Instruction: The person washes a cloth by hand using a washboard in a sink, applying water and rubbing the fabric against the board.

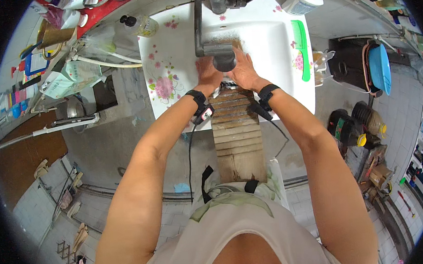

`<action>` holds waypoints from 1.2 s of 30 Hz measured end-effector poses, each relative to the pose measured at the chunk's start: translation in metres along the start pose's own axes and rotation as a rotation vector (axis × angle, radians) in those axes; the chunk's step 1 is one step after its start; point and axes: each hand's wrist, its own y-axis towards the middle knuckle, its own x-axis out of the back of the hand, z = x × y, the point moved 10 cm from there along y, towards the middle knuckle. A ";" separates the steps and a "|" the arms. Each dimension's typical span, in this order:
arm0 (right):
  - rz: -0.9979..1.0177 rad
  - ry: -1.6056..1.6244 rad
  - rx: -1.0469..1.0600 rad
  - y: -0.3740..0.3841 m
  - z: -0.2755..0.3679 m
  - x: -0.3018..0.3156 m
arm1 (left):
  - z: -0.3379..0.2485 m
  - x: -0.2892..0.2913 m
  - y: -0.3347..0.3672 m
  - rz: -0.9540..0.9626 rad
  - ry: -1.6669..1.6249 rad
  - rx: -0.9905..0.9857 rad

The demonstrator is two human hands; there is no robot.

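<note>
Under the black faucet [224, 58], my left hand [208, 75] and my right hand [243, 72] are close together in the sink. The fingers of both stretch forward, and the faucet hides part of the left ones. A small bunched piece of white and dark cloth [227, 85] shows between and below my palms. It lies on a ridged wooden washboard [239, 149], which leans from the white flower-patterned sink [167, 47] down towards my waist. Black bands with small devices are on both wrists, and thin cables hang from them.
A green comb [302, 49] lies on the sink's right rim. A pump bottle [139, 26] stands at the back left, a white bottle with a blue pump [305, 1] at the back right. Large dark bottles [347, 127] stand on the right, near a blue basin [380, 69].
</note>
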 end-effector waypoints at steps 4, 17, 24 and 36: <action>-0.146 0.309 0.171 -0.074 0.035 0.004 | -0.020 0.011 -0.085 -0.127 -0.144 -0.230; 0.099 0.382 0.078 -0.065 0.033 -0.007 | -0.027 0.024 -0.082 -0.220 -0.084 -0.289; -0.112 0.181 0.213 -0.035 0.054 0.014 | 0.001 0.016 -0.049 -0.179 0.129 -0.399; 0.199 0.593 -0.199 -0.038 0.014 0.037 | -0.031 0.059 -0.076 0.276 -0.371 -0.028</action>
